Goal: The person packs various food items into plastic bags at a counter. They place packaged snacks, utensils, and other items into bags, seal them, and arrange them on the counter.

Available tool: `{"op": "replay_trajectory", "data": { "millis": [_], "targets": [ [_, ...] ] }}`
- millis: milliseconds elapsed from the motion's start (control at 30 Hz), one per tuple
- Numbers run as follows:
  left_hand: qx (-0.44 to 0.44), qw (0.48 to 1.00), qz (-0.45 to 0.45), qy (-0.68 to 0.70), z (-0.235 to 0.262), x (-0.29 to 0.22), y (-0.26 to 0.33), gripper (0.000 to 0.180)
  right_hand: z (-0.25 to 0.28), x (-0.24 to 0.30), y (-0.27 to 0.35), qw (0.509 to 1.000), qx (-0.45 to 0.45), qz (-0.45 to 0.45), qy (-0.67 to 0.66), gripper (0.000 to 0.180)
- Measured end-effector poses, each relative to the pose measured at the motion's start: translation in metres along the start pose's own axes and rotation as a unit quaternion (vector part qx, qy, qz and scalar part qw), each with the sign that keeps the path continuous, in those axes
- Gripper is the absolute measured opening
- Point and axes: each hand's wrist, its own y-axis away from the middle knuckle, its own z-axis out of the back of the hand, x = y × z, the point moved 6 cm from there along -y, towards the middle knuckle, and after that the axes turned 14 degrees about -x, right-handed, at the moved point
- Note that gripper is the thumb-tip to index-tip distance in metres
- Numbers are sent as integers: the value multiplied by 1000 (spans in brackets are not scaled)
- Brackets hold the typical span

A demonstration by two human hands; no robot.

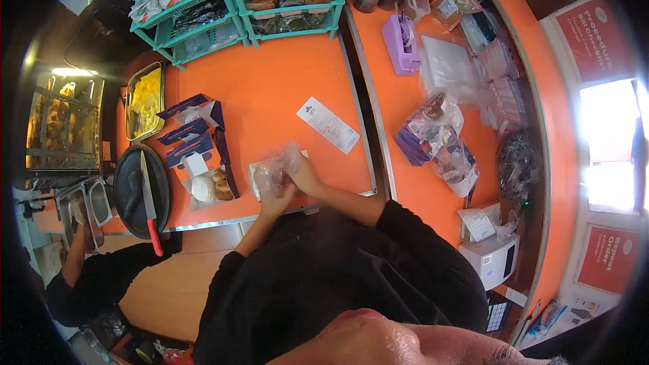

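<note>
I wear a loose black top (324, 270), softly creased across the front, its left sleeve (226, 277) and right sleeve (416, 230) the same black and roomy around the arms, ending partway down so that my left forearm (254, 234) and right forearm (348, 204) are bare toward the left hand (274, 197) and right hand (304, 174)

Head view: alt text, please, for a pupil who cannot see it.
A person's left hand and right hand hold clear plastic over an orange counter. Nearby are an open food box, a receipt and a red-handled knife on a dark board.
</note>
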Motion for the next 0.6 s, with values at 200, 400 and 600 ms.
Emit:
{"op": "replay_trajectory", "data": {
  "millis": [200,400,600],
  "targets": [
    [-52,987,135,-75,-2,115,39,43,-11,110,62,807,209,359,421,39],
    [224,937,-161,-215,-15,52,6,36,14,151,-58,921,284,-3,265,46],
    [406,900,-154,-23,-41,22,-25,21,-37,46,-66,766,615,-55,180,49]
  ]
}}
